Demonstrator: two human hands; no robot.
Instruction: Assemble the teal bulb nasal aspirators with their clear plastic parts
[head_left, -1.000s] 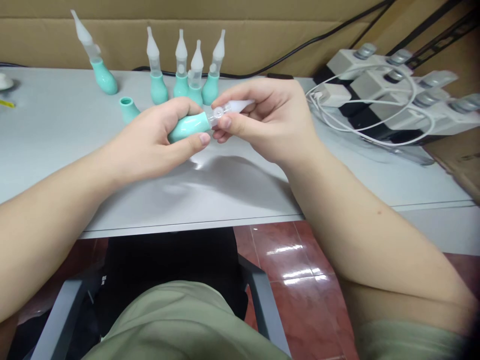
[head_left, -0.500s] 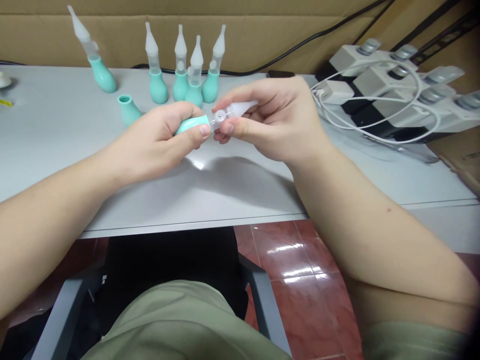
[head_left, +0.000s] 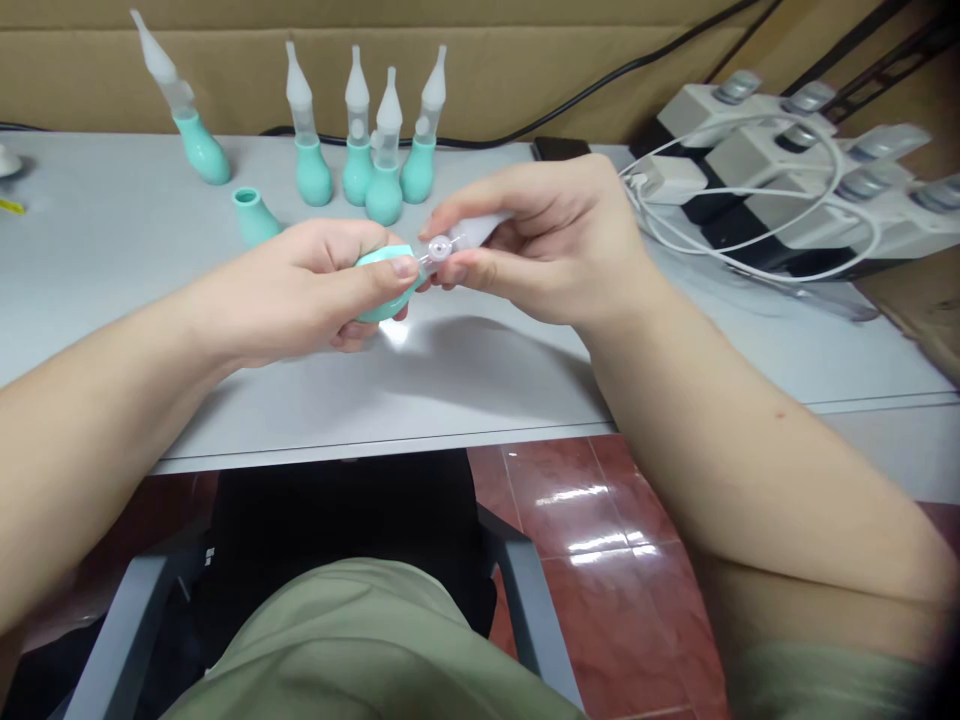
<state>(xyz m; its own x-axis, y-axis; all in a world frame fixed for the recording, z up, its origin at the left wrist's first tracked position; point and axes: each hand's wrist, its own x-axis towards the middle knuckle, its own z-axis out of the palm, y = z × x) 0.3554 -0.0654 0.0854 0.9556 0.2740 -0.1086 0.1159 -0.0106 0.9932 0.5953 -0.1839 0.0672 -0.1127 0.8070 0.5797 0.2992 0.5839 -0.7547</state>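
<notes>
Head view: we've got one nasal aspirator (head_left: 437, 249) in both hands, held over the surface (head_left: 480, 400), lying sideways with the bulb end to our left. Left hand (head_left: 315, 285): grip wrapped round its teal bulb (head_left: 381, 310), thumb pressed on top near the mouth. Right hand (head_left: 544, 240): grip pinching the clear connector (head_left: 431, 256) and white tip (head_left: 478, 230) between thumb and fingers. Round port on the connector faces up at us. Can't tell how deep the connector sits in the bulb; fingers cover part of the joint. Tip's far end is hidden by our right hand.

Behind our left hand, near it: a bare teal bulb (head_left: 255, 220), mouth open, no connector on it. Further back we have five aspirators with tips on: a left one (head_left: 201, 150) tilted left and set apart, an upright one (head_left: 312, 175), then a close group of three (head_left: 384, 195).

Right side: white boxes (head_left: 772, 165) with clear-topped knobs, a loop of white cable (head_left: 757, 262) in front, plus a white adapter block (head_left: 671, 180). Black cable (head_left: 570, 106) runs across the cardboard (head_left: 510, 50) backing.
</notes>
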